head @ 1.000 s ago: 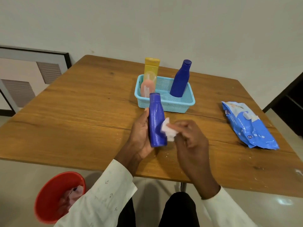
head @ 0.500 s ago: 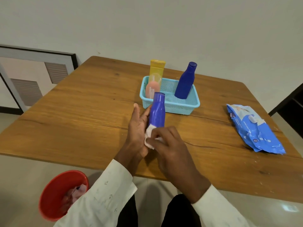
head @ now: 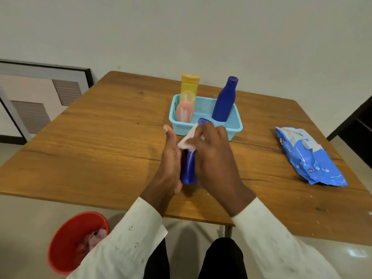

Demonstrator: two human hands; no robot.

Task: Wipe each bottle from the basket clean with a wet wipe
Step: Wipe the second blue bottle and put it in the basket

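**Three bottles in the basket, a fourth in the hands**

While a red round plastic bin [head: 77, 241] sits on the floor down to the left of the basket [head: 205, 125], with crumpled wipes inside it, one wooden table [head: 100, 141] with a visible grain carries everything else. One light-blue basket of perforated plastic, rectangular, stands toward the table's far side. Three bottles stand in it: one yellow flat-sided bottle [head: 189, 87] at its back left corner, one small pink rounded bottle [head: 184, 112] just in front of that, and one dark-blue bottle [head: 224, 99] with a narrow neck and cap, leaning at the right side.

Just in front of the basket, a fourth bottle, a held blue bottle [head: 188, 168] of glossy plastic, sits between two hands, its top almost at the basket's front wall. The left hand [head: 171, 158] lies flat along its left side, fingers straight, pressing it. The right hand [head: 213, 156] covers its right side and upper part, fingers pinching one white wet wipe [head: 186, 141] against the neck.

Well to the right of the basket lies one wipes packet [head: 308, 158], blue and white crinkled soft film, flat on the table.
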